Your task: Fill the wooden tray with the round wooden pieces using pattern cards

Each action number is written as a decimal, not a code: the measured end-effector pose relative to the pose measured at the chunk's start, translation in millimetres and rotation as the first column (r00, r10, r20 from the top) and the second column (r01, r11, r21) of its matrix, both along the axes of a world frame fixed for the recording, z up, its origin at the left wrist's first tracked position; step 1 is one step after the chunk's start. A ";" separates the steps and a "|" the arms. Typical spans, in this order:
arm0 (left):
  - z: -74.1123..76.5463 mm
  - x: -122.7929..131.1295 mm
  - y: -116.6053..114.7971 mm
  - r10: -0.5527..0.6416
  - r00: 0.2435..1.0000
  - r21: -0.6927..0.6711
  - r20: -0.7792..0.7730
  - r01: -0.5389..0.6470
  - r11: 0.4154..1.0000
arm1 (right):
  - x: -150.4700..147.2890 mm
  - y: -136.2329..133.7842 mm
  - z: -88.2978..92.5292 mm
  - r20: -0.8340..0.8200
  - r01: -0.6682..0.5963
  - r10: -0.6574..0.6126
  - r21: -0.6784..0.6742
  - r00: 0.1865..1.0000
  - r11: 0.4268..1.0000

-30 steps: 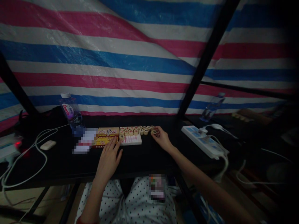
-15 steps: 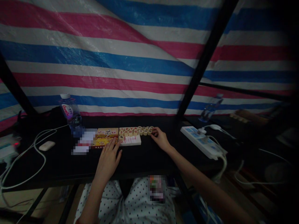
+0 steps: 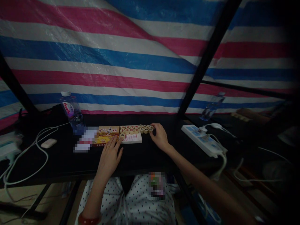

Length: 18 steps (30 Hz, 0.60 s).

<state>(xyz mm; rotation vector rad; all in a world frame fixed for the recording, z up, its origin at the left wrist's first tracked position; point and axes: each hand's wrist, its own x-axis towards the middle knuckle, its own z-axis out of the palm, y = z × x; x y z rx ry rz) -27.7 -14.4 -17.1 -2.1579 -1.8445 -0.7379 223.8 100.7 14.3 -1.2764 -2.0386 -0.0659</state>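
A white tray (image 3: pixel 138 139) on the black desk holds wooden Chinese chess pieces (image 3: pixel 129 128) with red characters in two rows. One dark-marked piece (image 3: pixel 122 136) sits at the tray's left, beside its bare part. Against its right side stand more pieces (image 3: pixel 145 128) with dark characters, also in two rows. My left hand (image 3: pixel 111 153) lies with fingers stretched over the yellow-brown chess box (image 3: pixel 109 131) and the tray's left corner. At the right end of the dark-marked rows, my right hand (image 3: pixel 160 136) has thumb and fingers curled round the end pieces.
Left of the box are a bottle (image 3: pixel 73 114), a blurred-out paper, a white case (image 3: pixel 48 143) and looped white cables. On the right lie a power strip (image 3: pixel 201 142) with plugs and another bottle (image 3: pixel 212 106). A black frame post (image 3: pixel 208 59) stands before a striped sheet.
The view has tipped down slightly. Both hands stay at almost the same places; the right fingers have shifted a little around the end pieces.
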 end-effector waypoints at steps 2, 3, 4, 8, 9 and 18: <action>0.6 0.3 -0.5 0.001 1.000 0.000 -0.003 -0.001 1.000 | -15.6 -6.7 9.1 0.040 -0.101 0.102 -0.025 0.994 0.995; 0.8 0.5 -0.6 0.004 1.000 -0.001 -0.004 -0.004 1.000 | -24.5 -9.6 13.5 0.058 -0.162 0.165 -0.054 0.985 0.985; 0.8 0.6 -0.8 0.003 1.000 -0.003 -0.004 -0.003 1.000 | -33.8 -12.1 17.6 0.075 -0.219 0.226 -0.090 0.971 0.972; 0.8 0.8 -0.7 -0.006 1.000 0.000 0.006 0.006 1.000 | -69.7 -16.9 29.4 0.158 -0.359 0.406 -0.259 0.900 0.897; 0.7 0.7 -0.7 -0.009 1.000 0.003 0.008 0.009 1.000 | -77.3 -16.6 30.9 0.178 -0.364 0.426 -0.297 0.887 0.883; 0.2 0.4 0.0 -0.006 1.000 0.002 -0.004 0.006 1.000 | -111.9 -6.4 27.2 0.248 -0.271 0.380 -0.382 0.891 0.884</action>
